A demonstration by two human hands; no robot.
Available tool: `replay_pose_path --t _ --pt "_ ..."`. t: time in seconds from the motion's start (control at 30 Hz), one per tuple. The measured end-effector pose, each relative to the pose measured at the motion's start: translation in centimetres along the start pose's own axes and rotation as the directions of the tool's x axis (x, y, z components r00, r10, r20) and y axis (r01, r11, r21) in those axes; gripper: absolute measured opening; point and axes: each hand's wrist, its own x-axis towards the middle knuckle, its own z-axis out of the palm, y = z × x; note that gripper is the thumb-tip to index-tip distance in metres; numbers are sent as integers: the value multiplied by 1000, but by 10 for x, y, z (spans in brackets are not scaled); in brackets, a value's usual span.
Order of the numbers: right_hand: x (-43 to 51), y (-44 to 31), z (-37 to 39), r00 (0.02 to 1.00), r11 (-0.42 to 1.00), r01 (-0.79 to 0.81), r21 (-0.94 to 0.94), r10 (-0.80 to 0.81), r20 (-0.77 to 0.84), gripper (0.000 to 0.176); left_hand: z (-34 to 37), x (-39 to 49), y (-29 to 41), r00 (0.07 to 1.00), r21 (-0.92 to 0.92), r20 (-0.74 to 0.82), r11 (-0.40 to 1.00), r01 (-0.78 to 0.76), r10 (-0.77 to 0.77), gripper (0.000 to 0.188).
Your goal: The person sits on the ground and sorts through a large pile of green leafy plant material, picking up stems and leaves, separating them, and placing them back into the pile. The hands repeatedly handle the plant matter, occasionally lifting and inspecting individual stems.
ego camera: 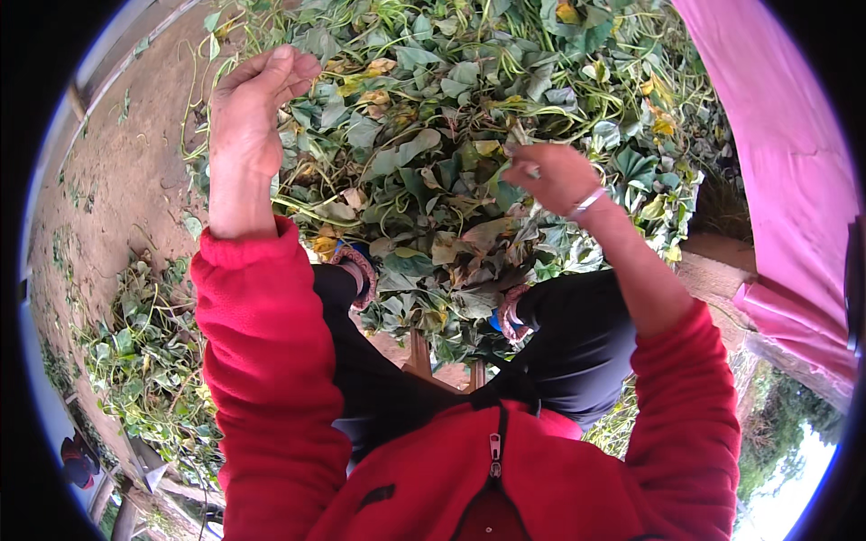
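Note:
A broad heap of cut leafy vines (406, 149), with green, wilted and yellowed leaves, lies before me and around my feet. Over its left edge my left hand (257, 108) is raised, its fingers curled towards the thumb. Whether anything thin is between those fingertips cannot be made out. My right hand (558, 176), with a pale bracelet (587, 201) at the wrist, is low over the heap's right side. Its fingers are bent together close to a dried leaf and a green one; the blurred fingertips do not show whether they grip either.
A smaller vine pile (152, 351) lies on the bare earth floor (128, 176) at left. Pink cloth (785, 135) hangs along the right, above a low ledge (714, 270). Wooden seat legs (419, 351) show between my knees.

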Motion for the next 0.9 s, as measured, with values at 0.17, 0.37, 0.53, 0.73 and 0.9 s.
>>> replay_pose_path --t 0.17,0.37,0.53,0.73,0.9 --pt "28 -25 80 878 949 -60 -310 198 436 30 -3 -1 8 1000 2 -10 1000 -28 28 21" --pt "19 -12 39 949 978 -26 -208 89 301 17 -13 -3 11 997 -34 -60 999 -42 40 19" --pt "-6 -8 -106 972 994 10 -105 -35 -234 9 -5 0 11 999 60 -33 998 -16 18 18" --pt "-55 -1 -216 748 991 -53 120 118 -653 12 12 -4 11 999 12 -34 1000 -1 1 20" --pt "-66 42 -198 795 977 -205 -59 130 -593 12 28 -10 5 998 83 56 996 13 -18 19"
